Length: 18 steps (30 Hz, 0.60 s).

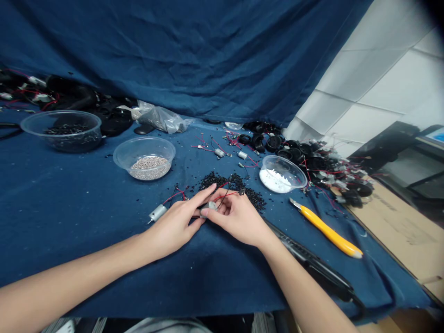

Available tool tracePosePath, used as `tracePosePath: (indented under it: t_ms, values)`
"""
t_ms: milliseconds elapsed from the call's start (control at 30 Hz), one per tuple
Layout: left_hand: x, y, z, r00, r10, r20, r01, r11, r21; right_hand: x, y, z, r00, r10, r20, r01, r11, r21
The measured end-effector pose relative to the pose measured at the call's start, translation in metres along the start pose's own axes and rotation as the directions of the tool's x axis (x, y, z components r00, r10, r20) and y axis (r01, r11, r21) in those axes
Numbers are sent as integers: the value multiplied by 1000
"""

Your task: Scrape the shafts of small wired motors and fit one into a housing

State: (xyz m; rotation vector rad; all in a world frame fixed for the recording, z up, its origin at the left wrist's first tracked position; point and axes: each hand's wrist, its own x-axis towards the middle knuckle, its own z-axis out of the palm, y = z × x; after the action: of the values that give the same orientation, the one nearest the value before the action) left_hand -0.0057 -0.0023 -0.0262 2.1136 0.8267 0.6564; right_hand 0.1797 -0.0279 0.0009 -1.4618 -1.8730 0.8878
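Right now, both hands meet over the middle of the blue-covered worktop (114, 259), working around a small silver part (209, 206) with red and black wires (225, 196) trailing from it. The right hand (239, 217) has it pinched, thumb pressed on the near side. The left hand (178, 219) comes in from the other side, fingers extended right up against the part; whether they grip it too, I cannot tell.

Just beside the left hand lies a metal motor (158, 212), red wire attached. Behind the hands, black granules (255, 199) spread over the cloth. And look at the tubs: the left one (62, 134) carries dark pieces, the middle one (144, 159) small metallic bits, the right one (282, 173) white pieces.

Over on the right, a yellow-handled cutter (328, 231) lies at a slant, while a long black tool (312, 263) runs partly beneath the right forearm. Further back, two more little motors (219, 152) sit among loose wires, with a tangled heap of black and wired parts (322, 171) to their right and a clear plastic bag (163, 119) to their left.
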Motion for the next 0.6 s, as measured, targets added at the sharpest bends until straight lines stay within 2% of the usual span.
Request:
tracePosePath:
  t_ms: [167, 367, 600]
  values:
    - [0, -1, 1, 1000, 23, -7, -23, 994, 104, -1, -1, 1, 999, -32, 1, 32, 997, -70]
    - [0, 2, 0, 1000, 0, -6, 1, 993, 117, 2, -2, 1, 998, -60, 1, 59, 985, -164]
    - [2, 2, 0, 1000, 11, -7, -10, 993, 117, 1, -2, 1, 999, -50, -7, 48, 986, -159]
